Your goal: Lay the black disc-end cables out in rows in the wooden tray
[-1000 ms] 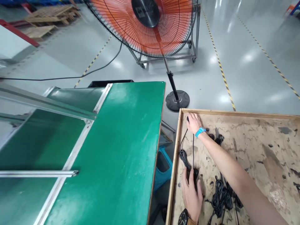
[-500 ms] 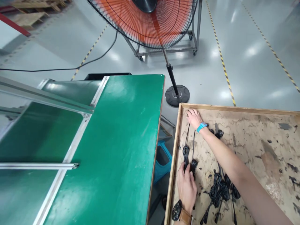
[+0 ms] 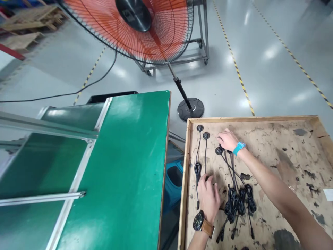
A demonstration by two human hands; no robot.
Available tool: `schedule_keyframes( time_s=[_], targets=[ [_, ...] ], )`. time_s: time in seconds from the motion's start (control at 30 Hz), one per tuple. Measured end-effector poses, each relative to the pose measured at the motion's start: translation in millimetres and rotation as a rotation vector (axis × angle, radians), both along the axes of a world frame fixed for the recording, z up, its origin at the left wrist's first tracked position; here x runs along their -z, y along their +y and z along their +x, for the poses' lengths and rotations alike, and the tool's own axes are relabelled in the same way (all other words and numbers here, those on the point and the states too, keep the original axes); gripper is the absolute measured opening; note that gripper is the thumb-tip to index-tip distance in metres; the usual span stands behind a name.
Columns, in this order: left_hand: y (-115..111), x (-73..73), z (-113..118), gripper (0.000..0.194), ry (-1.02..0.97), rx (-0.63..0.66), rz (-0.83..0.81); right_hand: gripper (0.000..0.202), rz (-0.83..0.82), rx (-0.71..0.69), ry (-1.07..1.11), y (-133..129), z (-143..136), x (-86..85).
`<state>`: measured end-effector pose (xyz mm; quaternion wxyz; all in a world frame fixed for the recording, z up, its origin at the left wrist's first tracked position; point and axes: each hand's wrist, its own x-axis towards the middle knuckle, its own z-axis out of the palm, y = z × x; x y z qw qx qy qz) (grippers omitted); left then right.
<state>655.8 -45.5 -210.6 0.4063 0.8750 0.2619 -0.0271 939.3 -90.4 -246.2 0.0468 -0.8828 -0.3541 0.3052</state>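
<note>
My left hand (image 3: 208, 195) has its fingers curled over the coiled part of a black cable (image 3: 205, 156), hiding the coil. This cable's round disc-shaped end (image 3: 206, 135) lies flat above the hand. Just left of it, another black cable (image 3: 197, 169) lies stretched out, with its round end (image 3: 199, 128) near the tray's corner. My right hand (image 3: 228, 140), with a blue band at the wrist, hovers with bent fingers apart over more round cable ends (image 3: 219, 150). Nothing shows in its grasp. Below it lies a bunch of coiled black cables (image 3: 235, 203) with their plugs downward.
The cables lie in a shallow wooden tray (image 3: 184, 194) with a raised rim. A green-topped table (image 3: 130, 159) stands to the left, with a blue stool (image 3: 173, 184) in the gap between. Beyond stands a large orange fan (image 3: 166, 38) on a round base.
My right hand has left the upper-left cable ends and moved right to the other cables' ends. My left hand has shifted from the left cable onto the second one. The view has turned slightly.
</note>
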Motion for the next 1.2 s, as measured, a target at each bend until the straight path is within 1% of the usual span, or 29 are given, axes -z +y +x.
schedule_keyframes(
  time_s=[0.07,0.13,0.17,0.23,0.3,0.37,0.43,0.47,0.53,0.57,0.63,0.7,0.73,0.8,0.83,0.9,0.97,1.03,1.07,1.13,1.2],
  targets=[
    [-17,-2.9,13,0.028,0.024,0.048,-0.052,0.027,-0.018,-0.042,0.034,-10,-6,-3.6],
    [-32,-0.5,25,0.029,0.065,0.059,-0.114,0.037,-0.064,-0.101,0.062,-17,-14,-3.2],
    [-38,3.4,31,0.030,0.081,0.043,-0.144,0.041,-0.091,-0.131,0.073,-20,-17,-2.0],
    [-43,15.9,46,0.031,0.097,-0.028,-0.190,0.041,-0.133,-0.151,0.075,-25,-22,0.6],
    [-39,31.5,66,0.034,0.092,-0.098,-0.202,0.038,-0.164,-0.110,0.051,-33,-25,2.1],
    [-30,45.3,90,0.040,0.086,-0.124,-0.189,0.040,-0.195,-0.050,0.021,-46,-24,1.6],
    [-19,54.2,116,0.046,0.123,-0.088,-0.159,0.041,-0.225,0.014,0.001,-63,-21,-0.5],
    [-14,56.8,128,0.045,0.166,-0.051,-0.136,0.041,-0.239,0.044,-0.004,-74,-19,-2.1],
    [-5,59.4,149,0.037,0.272,0.025,-0.082,0.040,-0.286,0.109,-0.007,-96,-14,-6.1],
    [-2,60.2,156,0.032,0.312,0.055,-0.064,0.039,-0.318,0.142,-0.006,-107,-12,-8.7],
    [2,62.7,166,0.025,0.331,0.090,-0.060,0.042,-0.392,0.213,-0.028,-124,-10,-15.3],
    [6,66.2,169,0.026,0.302,0.116,-0.082,0.049,-0.430,0.282,-0.111,-133,-13,-24.0],
    [7,68.0,170,0.027,0.285,0.131,-0.089,0.050,-0.419,0.306,-0.162,-134,-18,-29.1],
    [10,70.7,169,0.027,0.270,0.158,-0.091,0.040,-0.364,0.337,-0.218,-132,-36,-40.6],
    [10,71.3,168,0.026,0.266,0.170,-0.088,0.035,-0.340,0.355,-0.208,-131,-50,-46.7],
    [12,71.2,168,0.021,0.249,0.198,-0.069,0.039,-0.348,0.439,-0.131,-132,-86,-58.2],
    [13,70.7,167,0.016,0.213,0.224,-0.058,0.047,-0.405,0.620,-0.039,-141,-130,-65.9],
    [14,70.5,166,0.014,0.175,0.239,-0.063,0.055,-0.414,0.837,0.051,-157,-176,-67.3],
    [14,70.2,166,0.013,0.160,0.237,-0.074,0.059,-0.371,0.920,0.087,-166,-196,-65.6],
    [16,68.5,165,0.012,0.121,0.219,-0.099,0.055,-0.222,1.094,0.197,-182,-227,-59.8],
    [17,64.1,166,0.012,0.056,0.195,-0.125,0.051,-0.106,1.220,0.250,-193,-242,-55.6]
  ],
)
